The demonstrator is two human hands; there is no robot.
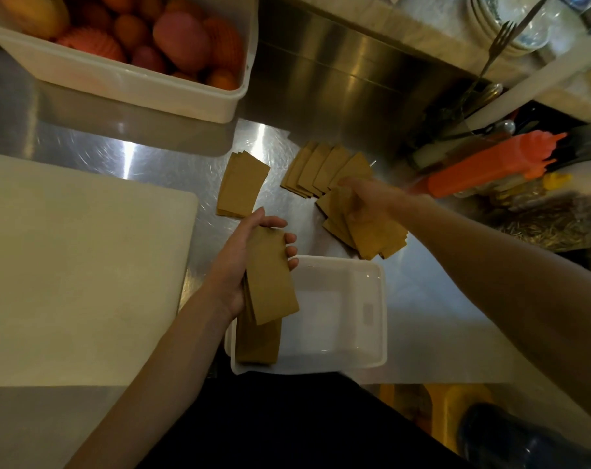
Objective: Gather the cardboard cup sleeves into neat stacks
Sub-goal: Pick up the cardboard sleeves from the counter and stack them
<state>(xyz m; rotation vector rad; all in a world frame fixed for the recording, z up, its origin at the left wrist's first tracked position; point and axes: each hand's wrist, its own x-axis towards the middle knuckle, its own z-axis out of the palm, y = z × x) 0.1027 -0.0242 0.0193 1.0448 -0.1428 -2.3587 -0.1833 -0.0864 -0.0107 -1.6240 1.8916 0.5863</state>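
A stack of sleeves (270, 275) is gripped by the left hand (240, 265) over the white tray's (371, 360) left edge; fanned sleeves (371, 228) are pressed under the right hand (365, 201).

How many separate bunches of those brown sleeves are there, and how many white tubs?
Bunches held in a hand: 2 (left hand, right hand)
Bunches lying on the counter: 2
Bunches in the small tub: 1
White tubs: 2
Total: 7
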